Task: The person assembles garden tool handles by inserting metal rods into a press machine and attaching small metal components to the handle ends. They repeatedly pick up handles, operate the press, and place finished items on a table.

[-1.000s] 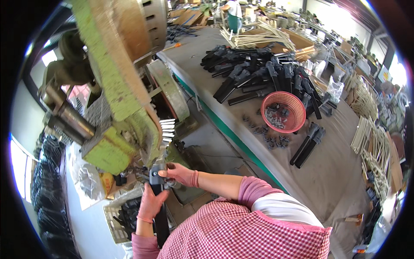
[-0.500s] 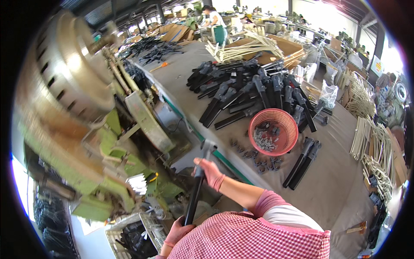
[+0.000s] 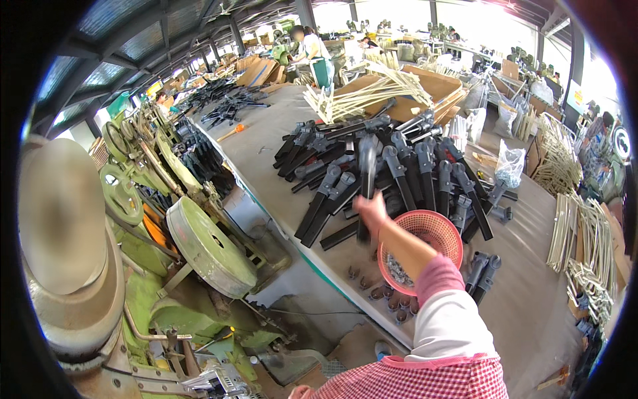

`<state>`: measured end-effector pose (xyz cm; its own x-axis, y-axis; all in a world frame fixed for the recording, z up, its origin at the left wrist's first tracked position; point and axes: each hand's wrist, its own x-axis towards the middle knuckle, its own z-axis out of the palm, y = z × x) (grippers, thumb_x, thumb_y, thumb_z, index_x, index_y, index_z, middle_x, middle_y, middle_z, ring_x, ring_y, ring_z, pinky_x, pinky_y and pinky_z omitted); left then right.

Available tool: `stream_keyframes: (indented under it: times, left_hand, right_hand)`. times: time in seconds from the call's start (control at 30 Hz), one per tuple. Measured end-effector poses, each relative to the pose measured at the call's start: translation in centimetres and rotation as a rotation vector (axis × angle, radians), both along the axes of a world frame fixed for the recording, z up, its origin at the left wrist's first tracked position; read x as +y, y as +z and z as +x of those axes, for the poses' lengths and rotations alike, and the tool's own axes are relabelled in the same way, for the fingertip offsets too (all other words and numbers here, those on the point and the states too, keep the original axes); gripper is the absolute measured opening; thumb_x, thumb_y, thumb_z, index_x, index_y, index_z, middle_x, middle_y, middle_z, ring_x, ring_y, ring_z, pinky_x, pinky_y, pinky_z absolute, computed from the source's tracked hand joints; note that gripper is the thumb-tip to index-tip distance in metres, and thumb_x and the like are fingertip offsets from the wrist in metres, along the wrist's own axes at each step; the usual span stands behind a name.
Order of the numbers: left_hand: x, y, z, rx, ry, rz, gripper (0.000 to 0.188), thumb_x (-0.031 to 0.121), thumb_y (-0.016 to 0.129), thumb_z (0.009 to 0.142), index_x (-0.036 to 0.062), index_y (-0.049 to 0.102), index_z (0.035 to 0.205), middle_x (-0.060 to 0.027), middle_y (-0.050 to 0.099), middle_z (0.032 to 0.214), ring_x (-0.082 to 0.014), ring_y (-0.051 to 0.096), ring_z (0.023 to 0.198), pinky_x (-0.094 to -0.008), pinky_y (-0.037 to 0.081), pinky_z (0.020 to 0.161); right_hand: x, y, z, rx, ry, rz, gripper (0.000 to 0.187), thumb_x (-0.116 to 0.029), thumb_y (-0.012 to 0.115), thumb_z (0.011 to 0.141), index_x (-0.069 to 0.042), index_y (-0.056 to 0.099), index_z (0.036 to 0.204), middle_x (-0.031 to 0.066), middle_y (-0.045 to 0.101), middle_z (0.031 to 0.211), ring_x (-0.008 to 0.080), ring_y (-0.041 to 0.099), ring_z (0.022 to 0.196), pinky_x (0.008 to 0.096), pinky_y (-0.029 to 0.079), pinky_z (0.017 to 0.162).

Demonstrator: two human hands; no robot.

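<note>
My right hand (image 3: pixel 373 216) reaches over the table and is closed round a black tube with a grey joint (image 3: pixel 367 163), which stands nearly on end and is smeared by motion. Just beyond it lies a heap of similar black tubes (image 3: pixel 405 169) with grey joints. Beneath my right forearm is a pink plastic basket (image 3: pixel 454 233) with small grey metal parts (image 3: pixel 397 271) in it; my arm covers part of it. Only a bit of my left hand (image 3: pixel 301 392) shows at the lower edge, in front of the checked apron, its fingers mostly hidden.
To the left stands a green machine (image 3: pixel 209 246) with a large round wheel. Small dark rings (image 3: pixel 399 306) lie beside the basket, two tubes (image 3: pixel 482 272) to its right. Pale rods (image 3: pixel 372 90) and an orange-handled tool (image 3: pixel 231 132) are farther back. A person (image 3: pixel 312 50) works beyond.
My right hand has carried the tube from beside the machine over to the heap on the table. My left hand has let go of the tube and dropped to the lower edge. The view has shifted.
</note>
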<state>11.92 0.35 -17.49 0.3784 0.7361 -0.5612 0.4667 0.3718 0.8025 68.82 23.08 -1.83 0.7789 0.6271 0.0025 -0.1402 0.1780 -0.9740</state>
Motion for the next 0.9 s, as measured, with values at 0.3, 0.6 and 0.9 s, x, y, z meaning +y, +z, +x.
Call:
stream_keyframes:
  times: [0.3,0.6,0.9]
  left_hand:
    - [0.8,-0.4,1.3,0.068,-0.013,-0.096,0.042,0.032,0.061,0.097,-0.0011,0.057,0.124,-0.0135,0.064,0.118,-0.0214,0.061,0.109,-0.0343,0.048,0.095]
    - [2.4,-0.9,2.5,-0.034,-0.100,-0.121,0.042,0.028,0.067,0.094,-0.0011,0.057,0.122,-0.0135,0.067,0.110,-0.0184,0.063,0.102,-0.0326,0.050,0.089]
    - [4.3,10.0,9.8,0.163,-0.511,0.213,0.038,0.026,0.065,0.093,0.0001,0.060,0.121,-0.0148,0.067,0.113,-0.0232,0.064,0.105,-0.0342,0.050,0.093]
  right_hand:
    - [-10.6,-2.6,8.6,-0.592,-0.610,-0.118,0.034,-0.008,0.063,0.091,-0.001,0.059,0.124,0.0120,0.062,0.119,0.0206,0.061,0.106,0.0327,0.050,0.092]
    - [-42.3,-16.1,-1.5,0.041,-0.639,-1.303,0.076,-0.033,0.071,0.078,0.002,0.039,0.137,0.0264,0.049,0.136,0.0406,0.052,0.126,0.0453,0.046,0.104]
    - [-44.5,-17.8,-1.0,0.342,-0.748,-0.398,0.021,-0.012,0.074,0.070,-0.001,0.062,0.083,0.0006,0.058,0.065,0.0110,0.051,0.056,0.0287,0.043,0.053]
